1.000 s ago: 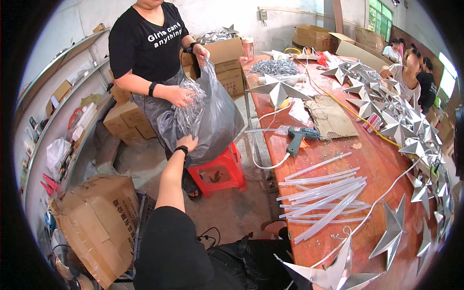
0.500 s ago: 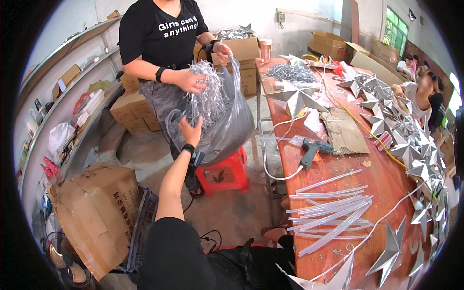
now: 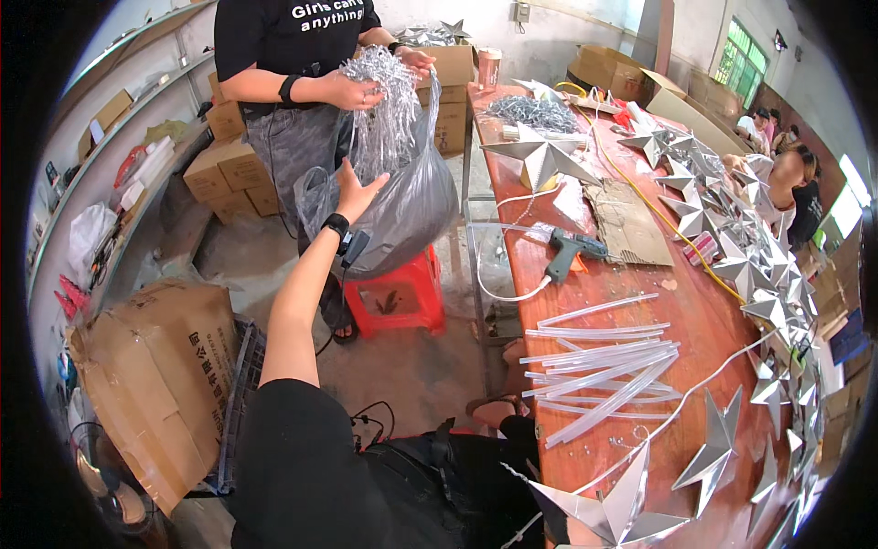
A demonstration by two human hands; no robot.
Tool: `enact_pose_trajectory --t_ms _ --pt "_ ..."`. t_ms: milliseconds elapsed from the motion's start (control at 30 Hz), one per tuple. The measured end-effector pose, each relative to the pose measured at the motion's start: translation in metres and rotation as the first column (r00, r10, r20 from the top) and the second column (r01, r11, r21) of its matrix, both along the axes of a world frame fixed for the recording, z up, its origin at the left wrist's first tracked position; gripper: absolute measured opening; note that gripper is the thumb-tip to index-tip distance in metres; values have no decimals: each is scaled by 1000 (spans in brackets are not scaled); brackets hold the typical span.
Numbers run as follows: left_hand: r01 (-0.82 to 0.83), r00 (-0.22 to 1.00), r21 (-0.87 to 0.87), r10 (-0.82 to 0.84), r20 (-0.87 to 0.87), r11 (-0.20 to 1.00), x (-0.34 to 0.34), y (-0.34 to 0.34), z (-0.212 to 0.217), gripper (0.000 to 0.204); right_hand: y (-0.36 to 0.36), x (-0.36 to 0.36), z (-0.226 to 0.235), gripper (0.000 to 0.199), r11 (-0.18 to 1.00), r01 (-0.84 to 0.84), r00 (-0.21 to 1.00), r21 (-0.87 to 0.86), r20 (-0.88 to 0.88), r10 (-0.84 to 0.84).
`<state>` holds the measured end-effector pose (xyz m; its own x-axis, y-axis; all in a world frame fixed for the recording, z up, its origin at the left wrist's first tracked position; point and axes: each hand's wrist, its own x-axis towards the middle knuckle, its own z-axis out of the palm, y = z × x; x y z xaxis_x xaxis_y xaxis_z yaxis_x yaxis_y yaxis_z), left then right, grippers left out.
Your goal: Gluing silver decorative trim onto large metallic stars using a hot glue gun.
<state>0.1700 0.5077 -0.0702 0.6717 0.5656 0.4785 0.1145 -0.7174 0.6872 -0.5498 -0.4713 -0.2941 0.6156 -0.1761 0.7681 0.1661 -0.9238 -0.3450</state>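
Grey plastic bag (image 3: 412, 206) hangs above the red stool (image 3: 395, 297), at 11 o'clock from the bench (image 3: 658, 302). Left hand (image 3: 355, 190) is raised at the bag's left edge, fingers (image 3: 346, 172) spread wide, holding nothing; contact with the bag cannot be confirmed. Right hand is not in view. A co-worker's hands (image 3: 352, 90) grip a silver tinsel bundle (image 3: 384, 96) at the bag mouth. Bench carries a glue gun (image 3: 567, 249), clear glue sticks (image 3: 604, 361) and silver stars (image 3: 549, 156). Cardboard box (image 3: 151, 366) stands at 8 o'clock.
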Motion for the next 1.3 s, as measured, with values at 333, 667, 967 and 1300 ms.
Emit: enact_pose_trajectory --t_ms 333,667,967,1300 --pt "122 884 -368 68 463 922 9 -21 42 105 7 18 -24 21 998 -49 998 37 27 48" --pt "58 922 -410 108 372 910 4 -40 60 95 67 134 -100 22 975 -164 979 149 145 142" --pt "-92 984 533 -4 177 841 -13 -47 61 77 120 219 -157 24 915 -309 945 261 197 263" --pt "280 960 794 -142 -242 539 -34 -34 54 69 126 293 -186 25 843 -452 887 293 248 390"
